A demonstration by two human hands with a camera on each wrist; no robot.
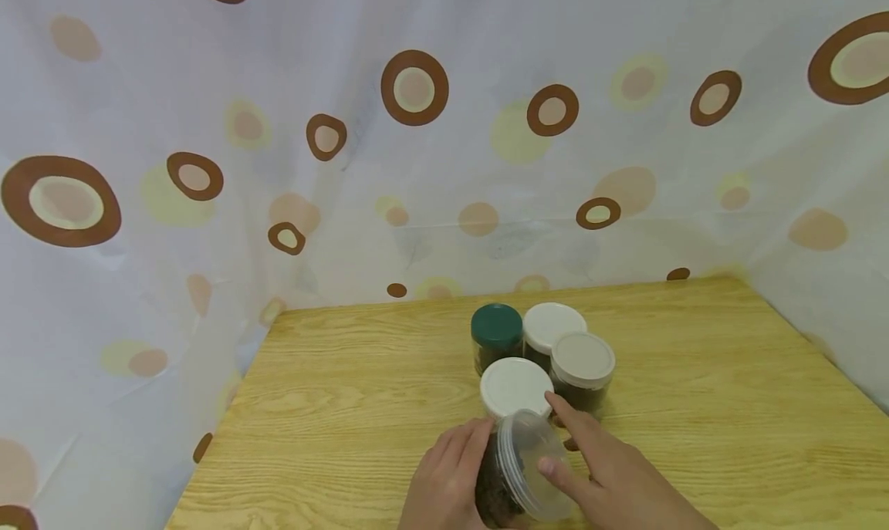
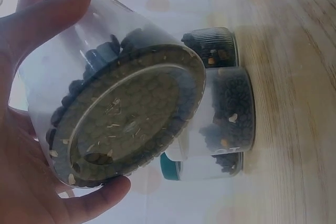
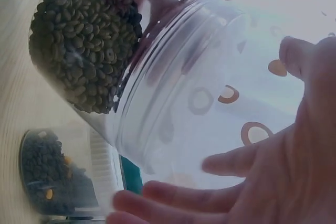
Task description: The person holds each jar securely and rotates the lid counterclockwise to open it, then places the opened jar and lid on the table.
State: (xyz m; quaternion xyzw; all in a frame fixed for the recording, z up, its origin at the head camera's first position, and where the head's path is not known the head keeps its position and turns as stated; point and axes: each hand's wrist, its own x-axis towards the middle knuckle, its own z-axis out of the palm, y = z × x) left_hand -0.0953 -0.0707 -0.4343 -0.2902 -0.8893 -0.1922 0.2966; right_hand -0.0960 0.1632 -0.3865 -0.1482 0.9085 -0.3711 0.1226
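Note:
My left hand (image 1: 447, 480) grips a clear plastic jar (image 1: 495, 484) that is lifted and tilted over to the right. Dark oval seeds (image 3: 86, 45) are heaped in the bottom of the jar, visible through its wall and base. A translucent lid (image 1: 542, 468) covers its mouth and faces my right hand (image 1: 614, 476). The right hand's fingers (image 3: 231, 161) are spread beside the lid, and a gap shows between them and it in the right wrist view. In the left wrist view, thumb and fingers wrap round the jar (image 2: 126, 114), its base toward the camera.
Just beyond the tilted jar stands a white-lidded jar (image 1: 517, 387). Behind it are a green-lidded jar (image 1: 496, 329) and two more with pale lids, one farther back (image 1: 554, 325) and one at right (image 1: 583, 360). All stand on a wood-grain table (image 1: 347, 406), with a patterned curtain (image 1: 444, 167) around it.

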